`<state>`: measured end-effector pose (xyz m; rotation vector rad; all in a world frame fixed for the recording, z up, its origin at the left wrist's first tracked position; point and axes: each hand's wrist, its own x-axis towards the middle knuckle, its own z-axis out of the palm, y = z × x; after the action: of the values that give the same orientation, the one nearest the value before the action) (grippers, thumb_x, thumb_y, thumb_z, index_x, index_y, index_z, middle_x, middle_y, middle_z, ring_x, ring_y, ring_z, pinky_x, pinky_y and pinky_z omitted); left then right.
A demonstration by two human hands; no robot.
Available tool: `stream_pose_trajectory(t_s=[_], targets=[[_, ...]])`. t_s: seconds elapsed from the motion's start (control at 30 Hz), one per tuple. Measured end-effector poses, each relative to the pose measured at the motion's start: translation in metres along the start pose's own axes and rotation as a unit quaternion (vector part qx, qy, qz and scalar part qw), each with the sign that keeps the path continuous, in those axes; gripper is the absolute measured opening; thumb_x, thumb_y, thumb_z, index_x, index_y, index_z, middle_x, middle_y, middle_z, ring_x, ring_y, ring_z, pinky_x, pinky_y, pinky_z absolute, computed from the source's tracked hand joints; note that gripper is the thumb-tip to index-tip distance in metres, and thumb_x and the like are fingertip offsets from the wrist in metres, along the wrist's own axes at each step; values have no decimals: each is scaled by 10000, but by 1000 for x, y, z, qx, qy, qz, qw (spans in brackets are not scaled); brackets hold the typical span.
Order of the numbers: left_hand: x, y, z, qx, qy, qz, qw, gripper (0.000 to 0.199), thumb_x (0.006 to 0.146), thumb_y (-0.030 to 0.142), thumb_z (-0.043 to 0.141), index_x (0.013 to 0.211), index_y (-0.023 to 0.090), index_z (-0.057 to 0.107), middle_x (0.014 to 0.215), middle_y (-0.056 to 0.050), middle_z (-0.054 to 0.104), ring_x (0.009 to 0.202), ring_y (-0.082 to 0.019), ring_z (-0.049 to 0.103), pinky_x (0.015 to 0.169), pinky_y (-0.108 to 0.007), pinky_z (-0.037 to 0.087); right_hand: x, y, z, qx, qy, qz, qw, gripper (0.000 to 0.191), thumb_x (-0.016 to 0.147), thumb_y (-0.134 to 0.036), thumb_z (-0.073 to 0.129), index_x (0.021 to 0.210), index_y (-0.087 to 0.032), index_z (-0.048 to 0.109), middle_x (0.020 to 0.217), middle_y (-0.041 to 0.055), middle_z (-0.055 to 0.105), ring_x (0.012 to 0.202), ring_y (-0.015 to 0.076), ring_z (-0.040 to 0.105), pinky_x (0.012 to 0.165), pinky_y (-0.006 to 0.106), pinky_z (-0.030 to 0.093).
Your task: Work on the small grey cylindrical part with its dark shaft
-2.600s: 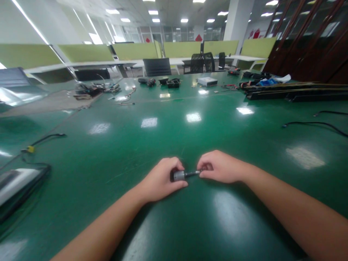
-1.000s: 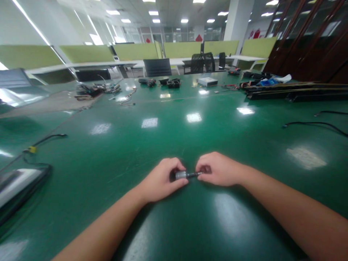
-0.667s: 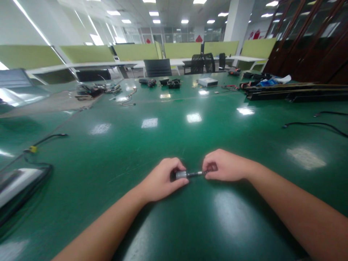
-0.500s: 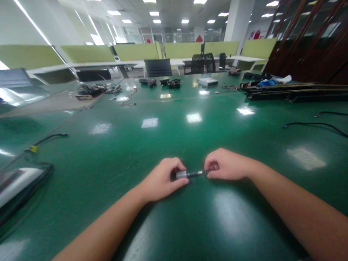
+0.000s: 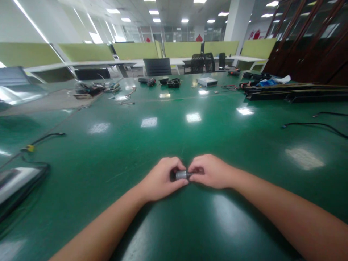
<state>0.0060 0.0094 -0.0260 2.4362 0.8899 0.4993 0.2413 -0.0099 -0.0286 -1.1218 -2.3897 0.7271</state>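
Low over the green tabletop, my left hand pinches a small grey cylinder between thumb and fingers. My right hand is just to its right, its fingertips closed on the thin dark shaft at the cylinder's right end. Most of the shaft is hidden by the right fingers. The fingertips of both hands are nearly touching.
A device with a pale top and a black cable lie at left. Black rails, a silver box and loose parts stand far back. Another cable is at right.
My right hand has moved left along the shaft to the cylinder, covering the part of the shaft that showed before. My left hand has stayed in place with the cylinder.
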Motion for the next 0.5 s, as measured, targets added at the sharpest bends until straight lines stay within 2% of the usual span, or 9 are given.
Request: stream_pose_trajectory(t_s=[0.07,0.17,0.5], targets=[[1,1,1,2,5,-4,1000,230,823,351,726,957,196,621,914,-25,649,853,-195,593,789,-313,438,2,-3,7,-26,21,-20,999,119,851,-252,691,928,-171,732,846,35,682,784,156,584,697,265,399],[1,2,3,11,3,-11,1000,236,801,335,739,961,200,630,910,-28,653,851,-201,592,779,-315,438,2,-5,11,-17,35,-25,999,100,843,-235,688,912,-174,725,843,29,675,767,149,576,697,261,394],[3,3,2,29,-6,3,1000,245,798,371,752,918,196,630,867,-19,648,820,-197,588,780,-317,422,-1,-2,7,9,25,-16,1000,91,821,-215,703,902,-178,721,804,6,650,704,122,548,650,239,375]])
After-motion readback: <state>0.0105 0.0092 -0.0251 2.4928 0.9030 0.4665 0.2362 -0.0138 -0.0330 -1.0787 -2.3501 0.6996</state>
